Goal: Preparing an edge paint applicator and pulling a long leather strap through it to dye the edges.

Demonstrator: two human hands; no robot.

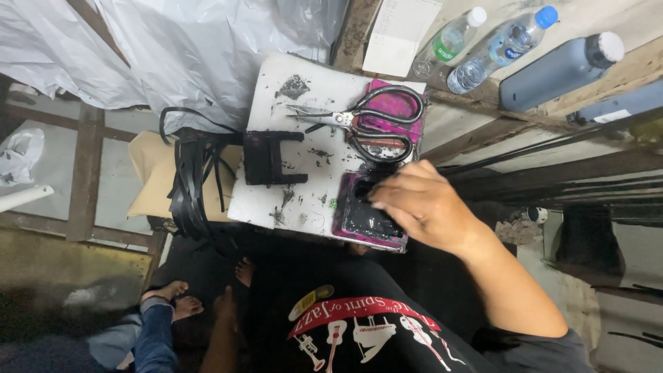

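right hand (423,202) resting fingers-down on a black-smeared pink pad (364,220), large black-handled scissors (373,121) lying on a stained white board (304,138), a black cut piece (271,157) beside them, black strips (193,179) hanging at the board's edge, bottles (511,48) on a wooden ledge

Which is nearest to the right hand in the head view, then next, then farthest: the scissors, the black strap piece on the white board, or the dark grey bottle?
From the right hand:
1. Scissors, just beyond the fingers on the board.
2. Black strap piece, across the board toward the left.
3. Dark grey bottle, on the far ledge at upper right.
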